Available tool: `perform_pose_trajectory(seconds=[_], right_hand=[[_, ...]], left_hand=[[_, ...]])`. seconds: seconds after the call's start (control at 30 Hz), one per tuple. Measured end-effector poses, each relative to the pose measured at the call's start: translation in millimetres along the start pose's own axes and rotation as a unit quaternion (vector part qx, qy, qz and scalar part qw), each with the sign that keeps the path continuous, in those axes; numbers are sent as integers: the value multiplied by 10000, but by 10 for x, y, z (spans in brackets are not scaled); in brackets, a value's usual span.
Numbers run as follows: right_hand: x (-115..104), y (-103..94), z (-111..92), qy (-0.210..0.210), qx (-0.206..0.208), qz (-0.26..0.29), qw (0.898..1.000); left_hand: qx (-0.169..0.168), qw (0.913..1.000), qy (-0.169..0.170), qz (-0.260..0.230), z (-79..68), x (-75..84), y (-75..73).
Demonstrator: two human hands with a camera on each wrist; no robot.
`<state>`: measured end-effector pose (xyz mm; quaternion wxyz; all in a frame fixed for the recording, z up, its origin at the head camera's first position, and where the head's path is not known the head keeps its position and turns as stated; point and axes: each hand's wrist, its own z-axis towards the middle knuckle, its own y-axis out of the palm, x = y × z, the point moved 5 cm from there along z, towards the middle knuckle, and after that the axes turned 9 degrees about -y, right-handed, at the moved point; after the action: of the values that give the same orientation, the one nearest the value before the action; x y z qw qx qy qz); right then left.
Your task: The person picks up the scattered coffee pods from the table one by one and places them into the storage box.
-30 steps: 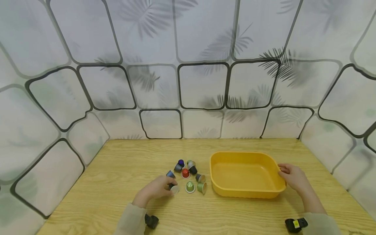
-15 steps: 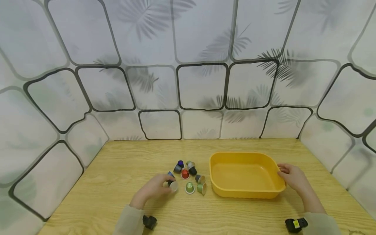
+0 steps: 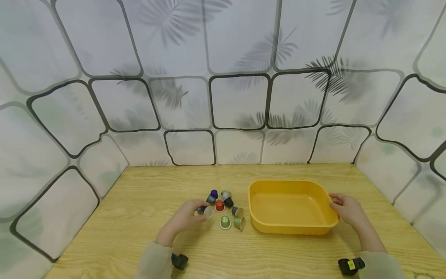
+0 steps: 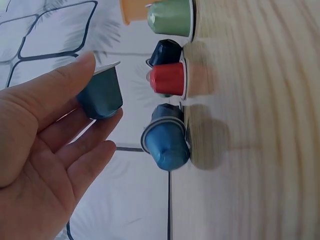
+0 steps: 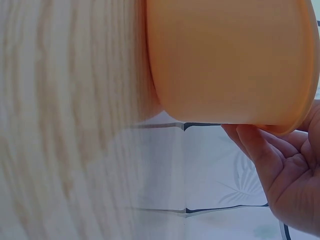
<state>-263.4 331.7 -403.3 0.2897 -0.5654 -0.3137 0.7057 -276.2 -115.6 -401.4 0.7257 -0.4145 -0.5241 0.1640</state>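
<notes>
My left hand (image 3: 184,217) pinches a dark teal coffee capsule (image 4: 103,94) between thumb and fingers, its pale lid turned to the right in the head view. The left wrist view has the capsule raised off the wood, beside a blue capsule (image 4: 167,145) and a red capsule (image 4: 167,80). At the right end of a yellow tray (image 3: 294,226), my right hand (image 3: 349,211) grips the rim. Its fingers (image 5: 260,150) lie against the tray's outer wall in the right wrist view, and the thumb is partly hidden by the rim.
Several capsules lie loosely grouped left of the tray, among them a green capsule (image 3: 225,222), a purple one (image 3: 214,192) and a black one (image 3: 228,202). Patterned cloth (image 3: 240,104) walls in the wooden table (image 3: 223,255) at the back and sides.
My left hand has drawn its fingers up and slightly away from the front, lifting the dark teal capsule and covering the blue one in the head view. The right hand and tray stay put.
</notes>
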Motion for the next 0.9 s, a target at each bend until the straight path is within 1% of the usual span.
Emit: perform_pose_trajectory(seconds=[0.13, 0.3, 0.47, 0.6, 0.77, 0.9], right_hand=[[7, 4, 4, -82, 40, -7, 10000], [18, 24, 8, -143, 87, -9, 9999], [3, 31, 6, -117, 103, 24, 9999], [-20, 20, -2, -107, 111, 23, 9999], [-28, 12, -4, -86, 99, 21, 9999], [-28, 11, -10, -67, 106, 106, 9999]], left_hand=[[234, 9997, 116, 29, 47, 80, 3], [395, 9991, 125, -73, 107, 158, 24], [486, 9980, 135, -382, 173, 219, 60], [513, 9972, 139, -522, 222, 267, 94], [564, 9972, 108, -474, 278, 339, 122], [719, 9968, 222, -261, 326, 386, 145]])
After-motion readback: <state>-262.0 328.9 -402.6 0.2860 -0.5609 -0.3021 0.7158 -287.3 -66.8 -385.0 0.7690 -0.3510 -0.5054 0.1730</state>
